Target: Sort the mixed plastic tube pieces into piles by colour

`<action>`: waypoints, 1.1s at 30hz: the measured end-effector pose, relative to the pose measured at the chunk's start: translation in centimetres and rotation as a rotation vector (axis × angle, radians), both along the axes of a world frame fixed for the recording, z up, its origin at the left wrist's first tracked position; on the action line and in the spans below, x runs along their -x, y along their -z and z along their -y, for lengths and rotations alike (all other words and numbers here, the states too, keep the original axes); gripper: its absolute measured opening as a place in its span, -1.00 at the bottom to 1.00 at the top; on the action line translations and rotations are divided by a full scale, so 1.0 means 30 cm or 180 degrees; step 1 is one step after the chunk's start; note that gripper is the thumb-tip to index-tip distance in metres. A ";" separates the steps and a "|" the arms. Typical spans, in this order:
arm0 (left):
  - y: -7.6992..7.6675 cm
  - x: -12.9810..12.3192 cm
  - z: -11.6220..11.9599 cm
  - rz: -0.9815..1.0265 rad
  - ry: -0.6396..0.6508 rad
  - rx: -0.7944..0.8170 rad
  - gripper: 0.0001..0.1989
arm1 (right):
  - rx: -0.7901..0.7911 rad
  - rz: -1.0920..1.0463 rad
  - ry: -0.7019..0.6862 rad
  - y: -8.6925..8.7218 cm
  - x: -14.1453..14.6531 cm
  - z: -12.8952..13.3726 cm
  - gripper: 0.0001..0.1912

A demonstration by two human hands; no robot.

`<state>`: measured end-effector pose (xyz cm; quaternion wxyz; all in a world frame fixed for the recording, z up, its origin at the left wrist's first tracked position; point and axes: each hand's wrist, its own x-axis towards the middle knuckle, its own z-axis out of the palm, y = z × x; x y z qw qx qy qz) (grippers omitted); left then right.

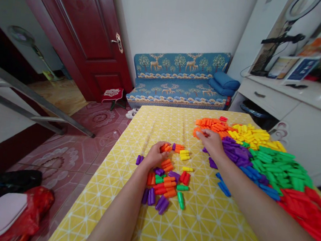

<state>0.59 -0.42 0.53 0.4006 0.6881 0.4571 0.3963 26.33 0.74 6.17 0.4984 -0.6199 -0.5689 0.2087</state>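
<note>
My left hand (157, 155) is closed round some small orange plastic pieces (165, 148), shaped like short marker caps, low over the table. My right hand (212, 141) pinches an orange piece (197, 132) at the near left edge of the orange pile (211, 123); its exact number of pieces is hard to make out. Below my left hand lies a loose mixed group with purple pieces (151, 196), red pieces (185, 177), green pieces (180, 200) and yellow pieces (184, 155). A pair of purple pieces (139, 159) lies left of my left hand.
Sorted piles of yellow (254, 136), purple (235, 152), green (282, 168), blue (253, 177) and red pieces (302, 210) cover the right side of the yellow patterned tablecloth (108, 191). Beyond the table stand a blue sofa (178, 84) and a white cabinet (305, 123).
</note>
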 end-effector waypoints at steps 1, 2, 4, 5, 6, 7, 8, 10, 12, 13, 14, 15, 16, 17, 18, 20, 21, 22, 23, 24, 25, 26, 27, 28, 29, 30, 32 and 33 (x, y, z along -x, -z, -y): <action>0.001 -0.001 -0.001 -0.0003 -0.0007 0.0011 -0.58 | 0.0029 0.0276 0.0205 -0.014 -0.040 -0.051 -0.71; 0.001 -0.003 -0.001 0.0002 -0.0016 0.0031 -0.57 | 0.0079 0.0517 0.0423 -0.025 -0.080 -0.098 -0.74; 0.004 -0.005 -0.002 0.0044 -0.0044 0.0080 -0.53 | 0.0172 0.0846 0.0724 -0.034 -0.156 -0.177 -0.79; 0.006 -0.005 -0.002 0.0079 -0.0059 0.0105 -0.51 | 0.0179 0.0913 0.0830 -0.035 -0.190 -0.206 -0.81; 0.009 -0.005 -0.003 0.0116 -0.0071 0.0124 -0.48 | 0.0149 0.0930 0.0914 -0.034 -0.218 -0.229 -0.82; 0.013 -0.005 -0.005 0.0148 -0.0084 0.0131 -0.46 | 0.0085 0.0917 0.1003 -0.032 -0.239 -0.244 -0.80; 0.017 -0.005 -0.007 0.0172 -0.0097 0.0125 -0.44 | 0.0004 0.0894 0.1107 -0.030 -0.252 -0.252 -0.76; 0.023 -0.004 -0.009 0.0205 -0.0107 0.0087 -0.44 | -0.0228 0.0869 0.1257 -0.027 -0.245 -0.246 -0.68; 0.025 -0.004 -0.010 0.0238 -0.0104 0.0029 -0.48 | -0.0485 0.0900 0.1206 -0.019 -0.193 -0.214 -0.65; 0.025 -0.004 -0.010 0.0256 -0.0099 0.0012 -0.49 | -0.0589 0.0904 0.1050 -0.011 -0.152 -0.189 -0.66; 0.023 -0.004 -0.009 0.0272 -0.0096 0.0005 -0.51 | -0.0646 0.0900 0.0795 0.000 -0.104 -0.159 -0.67; 0.021 -0.004 -0.008 0.0285 -0.0099 0.0003 -0.52 | -0.0654 0.0888 0.0468 0.016 -0.052 -0.126 -0.67; 0.018 -0.003 -0.006 0.0293 -0.0104 0.0005 -0.52 | -0.0598 0.0882 0.0074 0.036 0.002 -0.090 -0.67; 0.014 -0.003 -0.004 0.0298 -0.0108 0.0008 -0.52 | -0.0528 0.0907 -0.0294 0.058 0.055 -0.053 -0.64; 0.010 -0.002 -0.001 0.0301 -0.0112 0.0010 -0.51 | -0.0460 0.0975 -0.0566 0.083 0.103 -0.017 -0.58; 0.000 -0.001 0.004 0.0308 -0.0115 0.0020 -0.48 | -0.0302 0.1198 -0.0832 0.131 0.181 0.047 -0.45; -0.005 -0.001 0.007 0.0318 -0.0115 0.0029 -0.47 | -0.0227 0.1317 -0.0868 0.152 0.208 0.073 -0.40; -0.011 -0.001 0.010 0.0333 -0.0115 0.0034 -0.47 | -0.0174 0.1422 -0.0878 0.170 0.227 0.095 -0.38; -0.017 -0.002 0.013 0.0351 -0.0115 0.0030 -0.48 | -0.0156 0.1493 -0.0853 0.185 0.239 0.112 -0.40; -0.023 -0.003 0.016 0.0370 -0.0117 0.0015 -0.51 | -0.0175 0.1525 -0.0786 0.196 0.244 0.126 -0.44; -0.030 -0.004 0.018 0.0387 -0.0125 -0.0011 -0.55 | -0.0219 0.1516 -0.0684 0.204 0.246 0.136 -0.50; -0.039 -0.005 0.020 0.0395 -0.0138 -0.0040 -0.60 | -0.0268 0.1483 -0.0571 0.209 0.244 0.143 -0.55; -0.049 -0.003 0.022 0.0393 -0.0147 -0.0057 -0.65 | -0.0307 0.1437 -0.0464 0.212 0.241 0.148 -0.59; -0.060 0.000 0.023 0.0373 -0.0135 -0.0054 -0.69 | -0.0330 0.1399 -0.0375 0.213 0.239 0.151 -0.61; -0.073 0.006 0.024 0.0326 -0.0088 -0.0031 -0.73 | -0.0343 0.1379 -0.0323 0.213 0.236 0.153 -0.62; -0.087 0.014 0.025 0.0244 0.0004 0.0005 -0.75 | -0.0355 0.1376 -0.0315 0.212 0.235 0.154 -0.63; -0.117 0.036 0.028 -0.0036 0.0304 0.0084 -0.79 | -0.0381 0.1368 -0.0323 0.208 0.235 0.155 -0.63; -0.132 0.047 0.031 -0.0229 0.0470 0.0134 -0.80 | -0.0387 0.1349 -0.0318 0.205 0.236 0.155 -0.64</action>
